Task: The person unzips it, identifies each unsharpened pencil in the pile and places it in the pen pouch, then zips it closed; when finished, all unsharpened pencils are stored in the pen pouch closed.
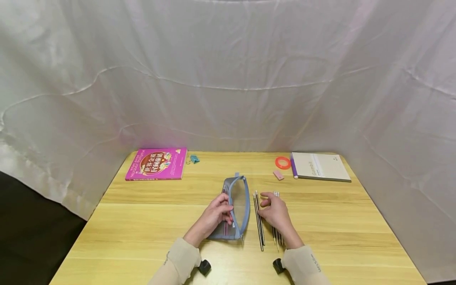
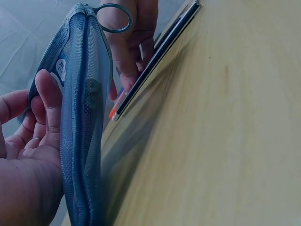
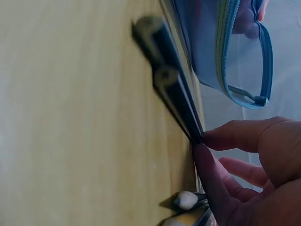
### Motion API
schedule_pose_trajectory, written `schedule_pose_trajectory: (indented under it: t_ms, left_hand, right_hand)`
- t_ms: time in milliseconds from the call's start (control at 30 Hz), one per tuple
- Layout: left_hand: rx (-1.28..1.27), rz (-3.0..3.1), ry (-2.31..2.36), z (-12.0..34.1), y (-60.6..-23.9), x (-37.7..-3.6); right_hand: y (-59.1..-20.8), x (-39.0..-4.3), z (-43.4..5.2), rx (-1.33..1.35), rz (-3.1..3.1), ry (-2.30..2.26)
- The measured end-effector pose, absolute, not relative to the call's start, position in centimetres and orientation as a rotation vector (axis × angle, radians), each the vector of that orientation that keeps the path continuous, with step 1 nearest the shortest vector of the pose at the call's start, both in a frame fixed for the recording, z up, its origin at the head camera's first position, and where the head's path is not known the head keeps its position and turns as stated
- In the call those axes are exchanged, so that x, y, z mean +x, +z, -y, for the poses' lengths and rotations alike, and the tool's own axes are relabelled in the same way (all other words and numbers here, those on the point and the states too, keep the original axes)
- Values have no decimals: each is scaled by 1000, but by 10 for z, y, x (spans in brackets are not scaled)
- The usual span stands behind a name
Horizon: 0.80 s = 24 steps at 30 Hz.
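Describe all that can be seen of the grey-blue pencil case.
The pencil case is a long, soft pouch of grey-blue mesh that looks see-through, with a zip along its top and a ring pull. It lies lengthwise on the wooden table, mouth gaping open. The left hand grips its edge; dark pencils lie just right of it.

A left hand grips the edge of a grey-blue mesh pencil case standing on a wooden table. Just beyond it, a right hand touches dark pencils lying on the table.
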State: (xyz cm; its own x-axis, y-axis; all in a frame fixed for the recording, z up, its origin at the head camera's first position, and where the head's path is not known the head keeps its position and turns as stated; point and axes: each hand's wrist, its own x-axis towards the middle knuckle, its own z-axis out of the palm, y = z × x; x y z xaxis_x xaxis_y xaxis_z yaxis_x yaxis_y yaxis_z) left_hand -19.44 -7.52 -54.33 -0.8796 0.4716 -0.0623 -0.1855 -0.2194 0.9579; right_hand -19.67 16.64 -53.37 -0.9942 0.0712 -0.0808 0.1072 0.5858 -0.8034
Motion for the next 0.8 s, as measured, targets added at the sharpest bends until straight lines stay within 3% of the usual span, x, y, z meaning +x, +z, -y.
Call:
schedule_pose_trajectory:
  t_ms: [567, 800]
  left_hand:
    - [379, -1628, 2146, 76, -545, -194]
    - [361, -1631, 2141, 77, -544, -195]
  right_hand:
    - [-524, -198, -165, 36, -2864, -1071]
    - [-517, -197, -168, 169, -2718, -1417]
